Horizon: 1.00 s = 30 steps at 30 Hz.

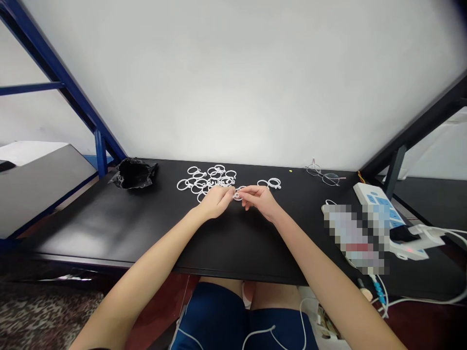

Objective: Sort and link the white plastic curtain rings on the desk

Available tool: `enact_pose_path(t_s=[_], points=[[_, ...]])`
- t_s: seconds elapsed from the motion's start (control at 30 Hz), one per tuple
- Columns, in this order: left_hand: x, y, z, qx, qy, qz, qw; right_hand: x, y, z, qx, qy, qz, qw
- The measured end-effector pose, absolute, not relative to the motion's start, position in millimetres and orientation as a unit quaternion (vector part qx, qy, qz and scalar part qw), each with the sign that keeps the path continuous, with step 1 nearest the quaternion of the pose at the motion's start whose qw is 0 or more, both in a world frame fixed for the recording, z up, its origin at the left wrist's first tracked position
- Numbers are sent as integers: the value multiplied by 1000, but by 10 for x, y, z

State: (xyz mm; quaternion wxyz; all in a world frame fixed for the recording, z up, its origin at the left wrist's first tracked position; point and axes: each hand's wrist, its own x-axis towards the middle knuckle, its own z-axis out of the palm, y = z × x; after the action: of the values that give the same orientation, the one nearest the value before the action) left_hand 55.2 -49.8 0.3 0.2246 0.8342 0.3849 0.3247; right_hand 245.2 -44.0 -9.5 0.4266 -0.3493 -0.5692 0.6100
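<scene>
Between my two hands, just above the black tabletop, is a white plastic ring with a small eyelet, like a curtain ring (238,196). My left hand (216,201) pinches it from the left, with thumb and fingers pressed together. From the other side my right hand (260,200) grips it between thumb and forefinger, the other fingers curled below. Behind and left of my left hand lies a loose pile of several similar white rings (200,183). A few more rings (274,183) rest apart, beyond my right hand. My fingers partly hide the held ring.
An opened black plastic bag (134,174) stands at the back left of the black table (138,228). Eyeglasses (323,175) lie at the back right. Nearer are a blurred-out phone (350,238), a white power strip (379,201) and charging cables (430,301).
</scene>
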Motion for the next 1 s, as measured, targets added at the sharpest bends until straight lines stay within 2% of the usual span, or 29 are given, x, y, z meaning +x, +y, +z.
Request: enact_pose_path(t_s=[1.0], points=[[568,-553,12,828,355,373,221,2418,-504,-14,-314,-508,682,421]])
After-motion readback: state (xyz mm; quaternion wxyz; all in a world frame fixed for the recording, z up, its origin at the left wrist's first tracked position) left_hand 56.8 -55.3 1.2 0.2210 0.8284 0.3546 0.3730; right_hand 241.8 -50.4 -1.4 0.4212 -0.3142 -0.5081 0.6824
